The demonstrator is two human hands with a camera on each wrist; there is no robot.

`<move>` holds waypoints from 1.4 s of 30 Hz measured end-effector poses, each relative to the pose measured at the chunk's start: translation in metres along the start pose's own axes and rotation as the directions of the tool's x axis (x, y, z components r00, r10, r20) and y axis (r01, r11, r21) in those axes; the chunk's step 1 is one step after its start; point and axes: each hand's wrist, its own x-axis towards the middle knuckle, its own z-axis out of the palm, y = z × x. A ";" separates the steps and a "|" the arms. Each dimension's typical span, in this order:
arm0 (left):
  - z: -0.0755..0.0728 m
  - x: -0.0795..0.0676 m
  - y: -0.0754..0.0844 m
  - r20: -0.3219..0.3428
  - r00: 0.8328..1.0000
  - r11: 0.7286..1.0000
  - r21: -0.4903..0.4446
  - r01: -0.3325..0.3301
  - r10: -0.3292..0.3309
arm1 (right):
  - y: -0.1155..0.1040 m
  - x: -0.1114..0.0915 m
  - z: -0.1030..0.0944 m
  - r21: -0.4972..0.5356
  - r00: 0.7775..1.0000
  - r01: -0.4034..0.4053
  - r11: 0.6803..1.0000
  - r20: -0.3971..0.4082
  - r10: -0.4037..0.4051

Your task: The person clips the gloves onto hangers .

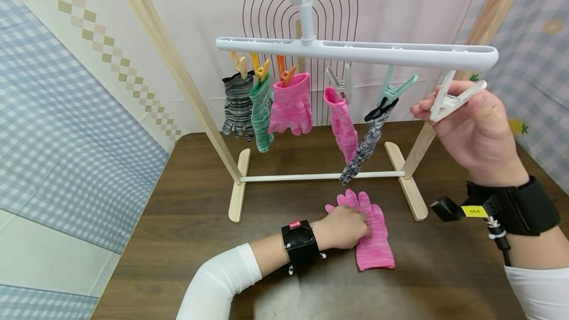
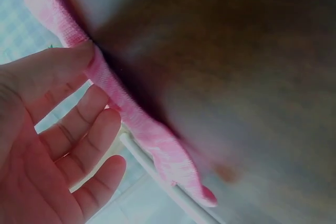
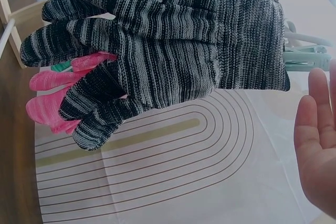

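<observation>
A pink knit glove [image 1: 375,236] lies on the brown table. My left hand [image 1: 344,226] rests over its finger part; in the left wrist view, the thumb and fingertips touch the glove's surface with the fingers loosely bent. At the right end of a pale hanger bar [image 1: 355,52] hangs a white clothespin [image 1: 451,102], with no glove in it. My right hand [image 1: 480,132] is raised right behind this clothespin, which overlaps it in the head view. Its fingers [image 3: 310,124] look straight in the right wrist view, beside a black-and-grey striped glove [image 3: 163,40].
Clothespins on the bar hold a grey striped glove [image 1: 237,107], a green glove [image 1: 262,112], a pink glove [image 1: 291,107], another pink glove [image 1: 342,127] and a black-and-grey glove [image 1: 369,142]. A wooden rack [image 1: 178,78] carries the hanger; its feet [image 1: 239,186] stand on the table.
</observation>
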 end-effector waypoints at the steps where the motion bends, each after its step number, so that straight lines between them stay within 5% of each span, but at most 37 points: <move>1: 0.000 0.000 0.000 0.006 1.000 1.000 0.002 -0.002 0.002 | 0.000 0.000 0.000 -0.005 1.000 -0.002 1.000 -0.003 0.002; 12: -0.006 -0.009 -0.005 0.026 0.998 0.996 -0.076 -0.051 0.054 | 0.000 0.001 0.001 0.002 1.000 -0.002 1.000 0.002 0.002; 27: -0.018 -0.017 -0.010 -0.178 0.982 0.967 -0.232 -0.107 0.065 | 0.000 0.000 -0.003 0.022 1.000 -0.005 1.000 -0.003 0.005; 34: -0.019 -0.021 -0.014 -0.311 0.950 0.951 -0.284 -0.122 0.029 | -0.002 0.001 -0.005 0.007 1.000 -0.023 1.000 -0.021 0.023; 42: -0.024 -0.029 -0.019 -0.475 0.877 0.917 -0.378 -0.124 -0.077 | -0.001 0.003 -0.002 0.005 1.000 -0.018 1.000 -0.001 0.018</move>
